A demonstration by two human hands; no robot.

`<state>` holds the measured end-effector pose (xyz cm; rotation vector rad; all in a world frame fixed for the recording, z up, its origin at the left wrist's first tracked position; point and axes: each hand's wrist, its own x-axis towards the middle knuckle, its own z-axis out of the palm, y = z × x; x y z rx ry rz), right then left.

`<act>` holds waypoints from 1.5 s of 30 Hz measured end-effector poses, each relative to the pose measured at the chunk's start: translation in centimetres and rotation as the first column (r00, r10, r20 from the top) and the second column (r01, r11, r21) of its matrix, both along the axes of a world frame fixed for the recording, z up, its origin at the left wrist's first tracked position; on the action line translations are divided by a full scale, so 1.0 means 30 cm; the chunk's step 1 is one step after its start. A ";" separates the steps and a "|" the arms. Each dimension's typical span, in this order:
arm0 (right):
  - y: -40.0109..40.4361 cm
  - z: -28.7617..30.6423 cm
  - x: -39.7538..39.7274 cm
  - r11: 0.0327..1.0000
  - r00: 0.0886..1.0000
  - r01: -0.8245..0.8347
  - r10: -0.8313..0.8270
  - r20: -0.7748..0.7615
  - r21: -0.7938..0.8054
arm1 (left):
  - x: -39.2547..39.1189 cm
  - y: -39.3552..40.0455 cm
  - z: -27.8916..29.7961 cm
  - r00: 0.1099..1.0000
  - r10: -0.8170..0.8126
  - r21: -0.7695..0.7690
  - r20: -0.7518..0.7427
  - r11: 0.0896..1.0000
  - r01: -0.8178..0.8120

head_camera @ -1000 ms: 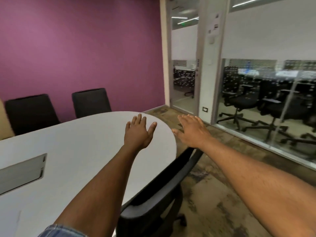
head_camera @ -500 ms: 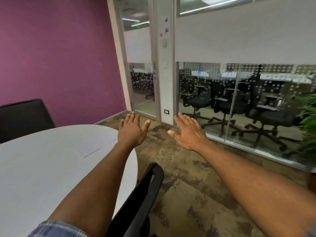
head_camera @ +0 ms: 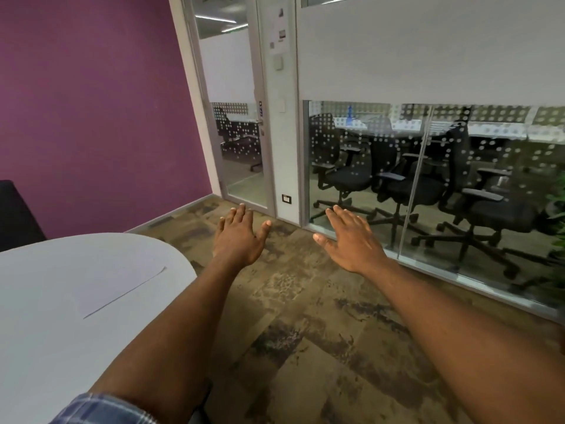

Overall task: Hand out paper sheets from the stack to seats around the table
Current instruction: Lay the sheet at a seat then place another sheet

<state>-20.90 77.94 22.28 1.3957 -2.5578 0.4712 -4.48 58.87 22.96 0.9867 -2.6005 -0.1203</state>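
One white paper sheet (head_camera: 116, 286) lies flat on the rounded end of the white table (head_camera: 46, 332), near its right edge. My left hand (head_camera: 240, 237) is stretched forward, palm down, fingers spread, past the table's edge and over the carpet; it holds nothing. My right hand (head_camera: 351, 240) reaches out the same way further right, fingers apart and empty, in front of the glass wall. The paper stack is not in view.
A black chair back (head_camera: 15, 215) stands at the far left by the purple wall (head_camera: 91, 102). A glass door (head_camera: 235, 117) and a glass partition (head_camera: 428, 179) with office chairs behind it close off the right. Patterned carpet (head_camera: 305, 347) covers the floor.
The view has swung to the right: the table slid to the left and the chair beside it dropped out of sight. Both hands stayed open and outstretched, now over the carpet instead of the table end.
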 end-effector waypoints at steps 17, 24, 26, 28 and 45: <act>-0.715 -0.135 -0.546 0.892 0.895 -0.444 0.439 0.076 0.084 | -0.327 -0.421 -0.189 0.893 0.450 0.154 -0.019 0.884 -0.442; -1.178 -0.285 -0.459 0.796 0.803 -0.595 0.586 0.106 0.108 | -0.206 -0.741 -0.364 0.771 0.637 0.196 -0.025 0.759 -0.621; -1.327 -0.328 -0.421 0.763 0.773 -0.634 0.622 0.123 0.127 | -0.161 -0.851 -0.419 0.740 0.672 0.218 0.007 0.721 -0.657; -1.470 -0.364 -0.376 0.729 0.743 -0.669 0.653 0.144 0.148 | -0.121 -0.950 -0.469 0.695 0.718 0.252 0.030 0.668 -0.700; -2.363 -0.648 0.060 0.318 0.393 -0.919 0.789 0.471 0.234 | 0.133 -1.342 -0.778 0.079 0.995 0.823 0.056 -0.001 -0.568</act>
